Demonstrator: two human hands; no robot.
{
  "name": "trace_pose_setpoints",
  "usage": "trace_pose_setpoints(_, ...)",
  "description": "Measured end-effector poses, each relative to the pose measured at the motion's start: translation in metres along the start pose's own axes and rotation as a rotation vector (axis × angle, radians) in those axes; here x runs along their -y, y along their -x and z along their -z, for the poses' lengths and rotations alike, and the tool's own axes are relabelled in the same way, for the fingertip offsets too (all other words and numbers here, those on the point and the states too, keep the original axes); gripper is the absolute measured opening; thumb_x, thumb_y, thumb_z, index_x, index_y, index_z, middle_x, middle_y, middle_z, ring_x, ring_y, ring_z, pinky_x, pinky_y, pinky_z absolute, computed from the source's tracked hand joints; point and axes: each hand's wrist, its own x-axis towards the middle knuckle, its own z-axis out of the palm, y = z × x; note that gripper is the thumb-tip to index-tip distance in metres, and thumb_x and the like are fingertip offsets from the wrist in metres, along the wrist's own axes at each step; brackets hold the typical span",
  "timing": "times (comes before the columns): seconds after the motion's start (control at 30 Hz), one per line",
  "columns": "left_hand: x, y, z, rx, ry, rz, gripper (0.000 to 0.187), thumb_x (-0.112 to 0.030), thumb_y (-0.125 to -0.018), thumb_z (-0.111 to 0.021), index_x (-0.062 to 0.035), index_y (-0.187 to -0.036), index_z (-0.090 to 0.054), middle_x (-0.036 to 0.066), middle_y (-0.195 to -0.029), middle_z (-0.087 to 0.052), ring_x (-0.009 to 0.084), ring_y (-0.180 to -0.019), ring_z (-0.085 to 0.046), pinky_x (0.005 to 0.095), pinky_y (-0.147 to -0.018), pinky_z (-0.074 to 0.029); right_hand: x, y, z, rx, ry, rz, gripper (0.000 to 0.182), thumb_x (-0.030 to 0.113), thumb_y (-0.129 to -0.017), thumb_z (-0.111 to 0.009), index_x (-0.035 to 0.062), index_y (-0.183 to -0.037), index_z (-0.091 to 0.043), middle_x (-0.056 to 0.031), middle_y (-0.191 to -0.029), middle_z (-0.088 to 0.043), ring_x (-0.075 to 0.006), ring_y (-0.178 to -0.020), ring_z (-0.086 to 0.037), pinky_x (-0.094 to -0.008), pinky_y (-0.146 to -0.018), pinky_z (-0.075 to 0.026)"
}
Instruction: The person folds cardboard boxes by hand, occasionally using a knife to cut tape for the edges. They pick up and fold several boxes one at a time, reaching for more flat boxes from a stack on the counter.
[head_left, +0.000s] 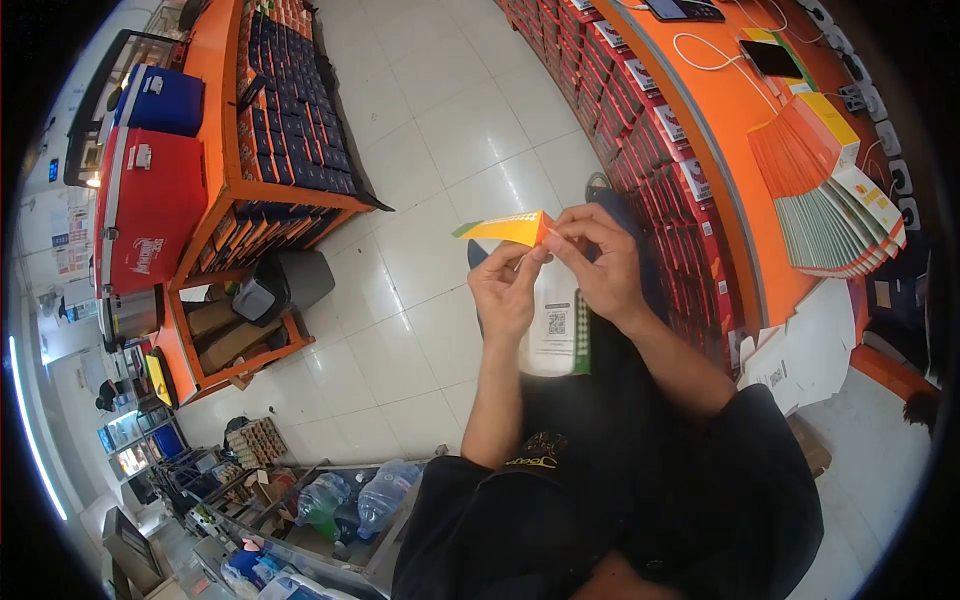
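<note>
Both my hands are raised over my lap and pinch a small folded printed card (513, 228), yellow with an orange edge and a green tip. My left hand (505, 290) grips its lower edge between thumb and fingers. On the orange end, the fingertips of my right hand (603, 262) are closed, close against the left ones. Below the hands, a white printed sheet (556, 335) with a QR code and a green checked border shows between my forearms; its upper part is hidden behind the hands.
On the orange counter (735, 185) at right lie a fanned stack of orange and green cartons (835, 215), a phone (770, 58) and white cables. Red boxes (660, 170) line its front. Left are shelved dark boxes (295, 140), a red cooler (155, 210) and a grey bin (262, 290).
</note>
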Motion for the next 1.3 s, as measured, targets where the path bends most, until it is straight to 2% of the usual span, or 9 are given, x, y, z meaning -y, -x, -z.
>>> trace_pose_setpoints(0.03, 0.001, 0.001, 0.002, -0.001, 0.0, 0.003, 0.01, 0.0, -0.086, -0.07, 0.0052, -0.094, -0.068, 0.011, -0.091, -0.068, 0.0124, -0.076, -0.063, 0.0233, -0.072, -0.05, -0.002, 0.002, 0.001, 0.037, -0.065, -0.115, 0.009, 0.007, -0.083, -0.072, 0.0, -0.087, -0.069, -0.0068, -0.092, -0.064, -0.0103, -0.078, -0.061, -0.0229, -0.061, -0.045)
trace_pose_setpoints(0.2, 0.001, 0.002, 0.006, 0.052, 0.09, 0.224, 0.014, -0.007, -0.087, -0.07, 0.0037, -0.096, -0.068, 0.007, -0.084, -0.07, 0.0085, -0.074, -0.063, 0.0184, -0.069, -0.047, -0.012, 0.0, 0.013, 0.125, -0.159, -0.186, 0.011, 0.011, -0.083, -0.072, 0.0005, -0.086, -0.069, -0.0067, -0.093, -0.065, -0.0096, -0.077, -0.06, -0.0215, -0.061, -0.044)
trace_pose_setpoints(0.47, 0.01, 0.009, 0.004, 0.051, 0.041, 0.181, 0.013, -0.001, -0.086, -0.069, 0.006, -0.096, -0.066, 0.011, -0.088, -0.07, 0.0127, -0.078, -0.067, 0.0239, -0.071, -0.053, -0.005, -0.007, 0.021, 0.21, -0.093, -0.241, 0.012, 0.012, -0.082, -0.073, 0.0011, -0.085, -0.07, -0.0062, -0.091, -0.064, -0.0095, -0.074, -0.06, -0.0208, -0.06, -0.044)
trace_pose_setpoints(0.57, 0.01, 0.01, -0.001, 0.013, 0.103, 0.15, 0.013, 0.003, -0.086, -0.067, 0.0078, -0.097, -0.065, 0.014, -0.091, -0.07, 0.0163, -0.081, -0.068, 0.0277, -0.073, -0.057, 0.0, -0.006, 0.024, 0.236, 0.04, -0.187, 0.01, 0.006, -0.082, -0.072, -0.0019, -0.085, -0.068, -0.0036, -0.092, -0.06, -0.0055, -0.069, -0.052, -0.0207, -0.061, -0.041)
trace_pose_setpoints(0.77, 0.015, 0.006, 0.005, 0.037, 0.001, 0.029, 0.014, 0.007, -0.087, -0.064, 0.0094, -0.1, -0.061, 0.017, -0.093, -0.069, 0.0177, -0.081, -0.068, 0.0273, -0.072, -0.056, 0.002, 0.002, 0.023, 0.267, 0.06, -0.1, 0.012, 0.002, -0.081, -0.071, -0.002, -0.092, -0.07, -0.0064, -0.094, -0.061, -0.0082, -0.071, -0.056, -0.0226, -0.064, -0.045)
trace_pose_setpoints(0.9, 0.014, 0.004, 0.002, 0.059, 0.0, -0.041, 0.017, 0.008, -0.088, -0.062, 0.0089, -0.104, -0.057, 0.014, -0.093, -0.067, 0.0154, -0.079, -0.065, 0.0265, -0.072, -0.054, -0.017, 0.011, 0.018, 0.145, -0.064, -0.059, 0.01, 0.004, -0.082, -0.071, -0.0021, -0.09, -0.071, -0.0094, -0.093, -0.066, -0.0121, -0.07, -0.061, -0.0243, -0.062, -0.047)
trace_pose_setpoints(1.17, 0.018, 0.01, 0.005, 0.175, 0.067, 0.046, 0.021, 0.008, -0.089, -0.059, 0.0091, -0.11, -0.056, 0.011, -0.089, -0.066, 0.0125, -0.08, -0.063, 0.022, -0.07, -0.05, -0.011, 0.02, 0.013, 0.102, -0.026, -0.057, 0.01, 0.003, -0.08, -0.072, -0.0006, -0.089, -0.071, -0.0109, -0.092, -0.067, -0.0165, -0.083, -0.066, -0.0285, -0.071, -0.051)
trace_pose_setpoints(1.2, 0.022, 0.012, 0.008, 0.163, 0.096, 0.116, 0.027, 0.009, -0.089, -0.057, 0.0089, -0.116, -0.054, 0.011, -0.095, -0.065, 0.0124, -0.084, -0.063, 0.0208, -0.07, -0.05, -0.007, 0.022, 0.012, 0.087, 0.037, -0.048, 0.009, 0.003, -0.079, -0.072, -0.0004, -0.088, -0.071, -0.0113, -0.092, -0.067, -0.0178, -0.084, -0.066, -0.0286, -0.071, -0.051)
trace_pose_setpoints(1.3, 0.021, 0.015, -0.004, 0.11, 0.008, 0.068, 0.035, 0.01, -0.088, -0.057, 0.0086, -0.122, -0.051, 0.013, -0.104, -0.063, 0.0135, -0.088, -0.064, 0.0196, -0.071, -0.05, -0.011, 0.029, 0.004, 0.006, 0.166, 0.052, 0.009, 0.002, -0.078, -0.073, -0.0016, -0.084, -0.068, -0.0121, -0.089, -0.066, -0.0222, -0.081, -0.066, -0.0297, -0.069, -0.051)
